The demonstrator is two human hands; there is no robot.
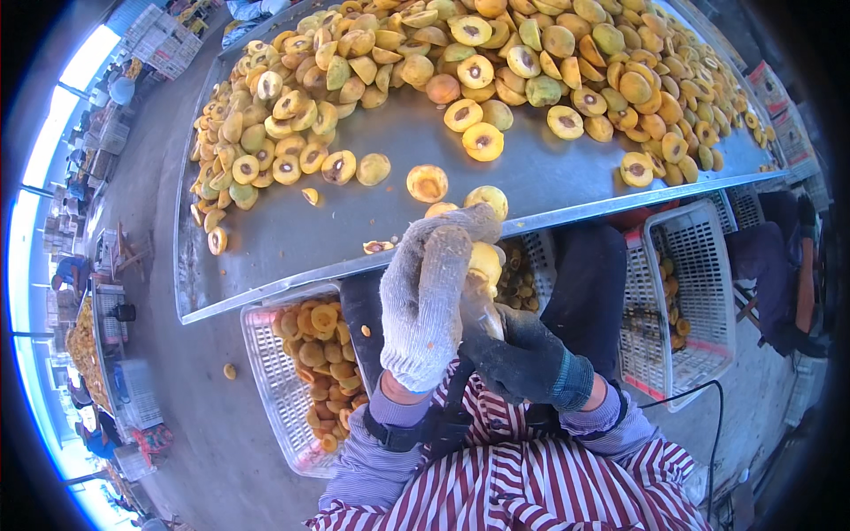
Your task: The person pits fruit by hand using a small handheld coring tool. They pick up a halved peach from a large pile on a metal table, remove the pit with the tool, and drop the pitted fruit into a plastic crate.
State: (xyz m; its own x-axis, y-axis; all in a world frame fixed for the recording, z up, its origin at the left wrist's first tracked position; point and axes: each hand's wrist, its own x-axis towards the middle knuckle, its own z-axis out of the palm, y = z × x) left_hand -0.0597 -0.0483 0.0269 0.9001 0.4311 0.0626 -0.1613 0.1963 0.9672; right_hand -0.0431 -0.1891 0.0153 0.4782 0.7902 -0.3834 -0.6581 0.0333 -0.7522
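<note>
My left hand, in a whitish knitted glove with dirty fingers, is closed around a yellow halved fruit over the front edge of the metal table. My right hand, in a dark glove, grips a shiny tool whose end meets the fruit from below; what kind of tool cannot be told. Just beyond my left fingers another fruit half is partly covered. A hollowed fruit half lies on the table with its cut face up. Many halved fruits are heaped along the far side.
A white plastic crate of fruit halves stands at lower left, and another crate at right. A dark crate of pieces shows under the table edge. A seated person's leg is at far right. A black cable hangs at lower right.
</note>
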